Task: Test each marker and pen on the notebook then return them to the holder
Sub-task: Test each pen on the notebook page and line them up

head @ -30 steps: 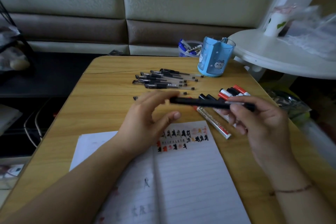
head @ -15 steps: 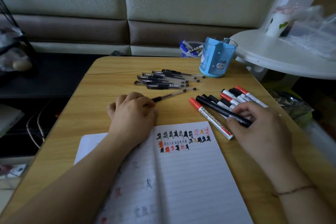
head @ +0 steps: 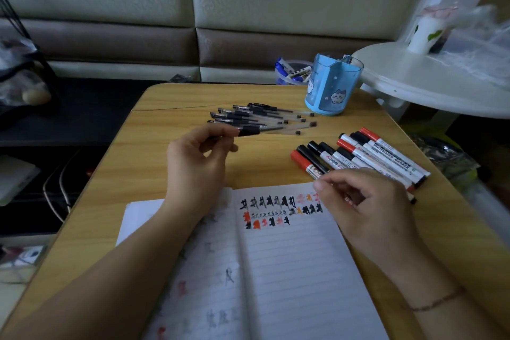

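Gel pen (head: pixel 265 130), pinched capped in the left hand (head: pixel 198 157) at 11 o'clock of the notebook (head: pixel 289 270), could slip from that fingertip grip; right hand (head: pixel 369 201) hovers loosely curled, empty.

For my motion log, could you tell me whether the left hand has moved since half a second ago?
Yes: the left hand lifted a pen off the table, toward the pen pile.
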`<state>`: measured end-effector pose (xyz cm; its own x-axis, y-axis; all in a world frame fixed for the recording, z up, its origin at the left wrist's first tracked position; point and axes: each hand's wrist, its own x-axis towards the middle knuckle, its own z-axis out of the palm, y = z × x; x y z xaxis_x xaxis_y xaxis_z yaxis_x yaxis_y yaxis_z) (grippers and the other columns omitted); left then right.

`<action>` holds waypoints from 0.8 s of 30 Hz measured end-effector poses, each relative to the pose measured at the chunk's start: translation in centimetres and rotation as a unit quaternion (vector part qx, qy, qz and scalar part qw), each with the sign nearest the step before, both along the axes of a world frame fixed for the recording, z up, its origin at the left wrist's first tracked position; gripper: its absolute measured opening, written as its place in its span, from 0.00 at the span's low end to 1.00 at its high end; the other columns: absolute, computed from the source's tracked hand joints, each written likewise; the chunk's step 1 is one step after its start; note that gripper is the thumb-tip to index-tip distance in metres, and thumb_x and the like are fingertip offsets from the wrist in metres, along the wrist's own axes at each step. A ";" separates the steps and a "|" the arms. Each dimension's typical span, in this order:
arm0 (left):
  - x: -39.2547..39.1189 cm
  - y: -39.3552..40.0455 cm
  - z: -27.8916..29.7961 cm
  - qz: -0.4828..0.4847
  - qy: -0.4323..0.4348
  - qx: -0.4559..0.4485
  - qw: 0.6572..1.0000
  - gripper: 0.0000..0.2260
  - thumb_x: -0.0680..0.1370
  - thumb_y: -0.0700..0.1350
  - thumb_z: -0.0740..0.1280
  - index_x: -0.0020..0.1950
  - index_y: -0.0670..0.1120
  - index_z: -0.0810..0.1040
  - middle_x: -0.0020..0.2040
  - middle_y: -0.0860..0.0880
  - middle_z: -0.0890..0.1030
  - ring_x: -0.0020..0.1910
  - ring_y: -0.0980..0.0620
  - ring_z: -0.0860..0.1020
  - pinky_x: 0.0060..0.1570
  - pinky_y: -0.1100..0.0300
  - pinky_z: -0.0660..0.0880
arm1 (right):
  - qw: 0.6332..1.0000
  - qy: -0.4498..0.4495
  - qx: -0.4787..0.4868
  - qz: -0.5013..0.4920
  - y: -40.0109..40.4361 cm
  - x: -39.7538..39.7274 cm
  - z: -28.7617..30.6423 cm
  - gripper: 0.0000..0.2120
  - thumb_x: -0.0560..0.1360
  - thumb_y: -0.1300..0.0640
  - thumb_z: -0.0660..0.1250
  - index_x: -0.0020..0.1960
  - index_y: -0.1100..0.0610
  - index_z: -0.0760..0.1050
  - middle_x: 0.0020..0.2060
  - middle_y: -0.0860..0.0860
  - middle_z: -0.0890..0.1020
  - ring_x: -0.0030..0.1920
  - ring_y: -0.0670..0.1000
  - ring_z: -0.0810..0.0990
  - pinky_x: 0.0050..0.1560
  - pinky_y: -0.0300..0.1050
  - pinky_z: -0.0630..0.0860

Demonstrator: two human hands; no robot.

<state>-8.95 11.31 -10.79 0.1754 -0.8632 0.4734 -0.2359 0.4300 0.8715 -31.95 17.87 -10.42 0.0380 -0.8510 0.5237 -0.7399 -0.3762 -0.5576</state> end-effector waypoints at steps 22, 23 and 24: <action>-2.4 2.7 0.5 -0.300 -0.330 -0.110 0.888 0.11 0.81 0.55 0.60 0.50 0.50 0.77 0.33 0.48 0.80 0.28 0.47 0.74 0.28 0.52 0.71 | 0.888 -0.335 0.184 0.257 0.9 1.5 0.9 0.06 0.75 0.56 0.68 0.41 0.58 0.76 0.33 0.52 0.82 0.32 0.48 0.79 0.32 0.37 0.75; -2.3 2.6 0.5 -0.300 -0.337 -0.118 0.885 0.11 0.81 0.57 0.60 0.51 0.52 0.78 0.32 0.48 0.80 0.27 0.47 0.74 0.28 0.53 0.71 | 0.889 -0.329 0.181 0.263 1.0 1.5 0.9 0.07 0.75 0.55 0.67 0.42 0.58 0.76 0.33 0.51 0.82 0.32 0.48 0.79 0.32 0.37 0.75; -2.3 2.6 0.4 -0.295 -0.345 -0.124 0.882 0.12 0.81 0.58 0.60 0.52 0.53 0.78 0.32 0.48 0.80 0.27 0.48 0.74 0.27 0.54 0.71 | 0.890 -0.326 0.178 0.264 1.0 1.5 0.9 0.08 0.74 0.54 0.67 0.41 0.58 0.76 0.32 0.52 0.82 0.32 0.48 0.79 0.32 0.38 0.75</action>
